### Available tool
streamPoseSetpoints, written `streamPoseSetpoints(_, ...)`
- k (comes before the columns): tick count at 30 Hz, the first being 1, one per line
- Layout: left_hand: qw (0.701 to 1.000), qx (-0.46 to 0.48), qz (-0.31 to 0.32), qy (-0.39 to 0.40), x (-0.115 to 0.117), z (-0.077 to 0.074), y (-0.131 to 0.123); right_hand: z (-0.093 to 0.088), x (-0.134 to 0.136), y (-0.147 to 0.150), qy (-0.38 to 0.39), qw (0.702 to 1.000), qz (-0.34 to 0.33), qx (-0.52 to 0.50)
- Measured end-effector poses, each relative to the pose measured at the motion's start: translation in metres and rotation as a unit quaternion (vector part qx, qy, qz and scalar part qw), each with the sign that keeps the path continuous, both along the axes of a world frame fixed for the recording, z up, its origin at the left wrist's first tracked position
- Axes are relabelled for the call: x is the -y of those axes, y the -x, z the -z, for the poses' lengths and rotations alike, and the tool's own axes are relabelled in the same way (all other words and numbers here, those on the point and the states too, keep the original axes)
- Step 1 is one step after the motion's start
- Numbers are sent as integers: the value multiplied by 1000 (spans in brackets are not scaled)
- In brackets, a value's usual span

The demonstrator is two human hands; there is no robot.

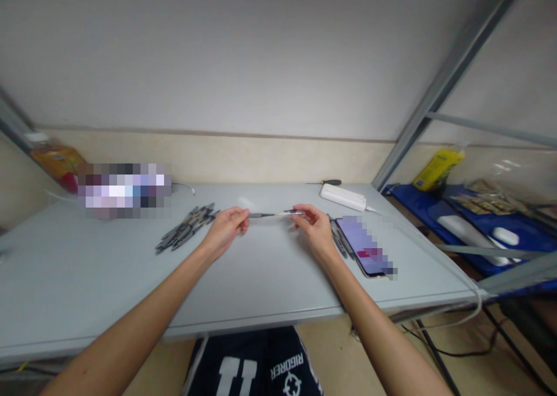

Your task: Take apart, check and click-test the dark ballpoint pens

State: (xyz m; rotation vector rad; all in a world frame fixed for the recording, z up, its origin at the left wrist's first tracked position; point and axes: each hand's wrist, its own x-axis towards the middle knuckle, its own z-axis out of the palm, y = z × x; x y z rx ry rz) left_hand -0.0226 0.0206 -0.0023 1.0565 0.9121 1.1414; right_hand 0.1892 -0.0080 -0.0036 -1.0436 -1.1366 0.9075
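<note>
Between my two hands a pen (278, 214) is stretched out level above the table. My left hand (228, 228) pinches its grey grip end, and a thin part, which looks like the refill, runs rightward from there. The fingers of my right hand (314, 226) close on the other end, where a clear and dark piece shows; whether the parts are joined I cannot tell. Just left of my left hand lies a pile of grey and black pens (187, 228). A few more pens (343, 239) lie beside my right wrist, partly hidden by it.
A phone (363, 248) lies right of my right hand. Behind it are a white power strip (343, 197) with a cable and a screwdriver (331, 182). An orange bottle (58, 161) stands at the back left. A metal post (418, 126) rises at the table's right back corner.
</note>
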Motion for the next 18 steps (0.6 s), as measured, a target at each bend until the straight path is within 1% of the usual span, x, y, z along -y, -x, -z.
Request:
streamPoseSetpoints(4, 1000, 9, -17, 1, 0, -2, 1, -1, 0, -2, 8, 998, 47, -44)
streamPoseSetpoints(7, 999, 20, -26, 0, 1, -3, 1, -3, -1, -4, 16, 991, 91, -96)
streamPoseSetpoints(9, 999, 25, -29, 1, 1, -3, 1, -4, -2, -6, 19, 985, 108, -133)
streamPoseSetpoints(13, 999, 27, -34, -2, 0, -3, 1, -5, -2, -6, 25, 981, 103, -162)
streamPoseSetpoints(18, 999, 22, -35, -5, 0, -3, 0, -3, -2, -5, 19, 986, 85, -139)
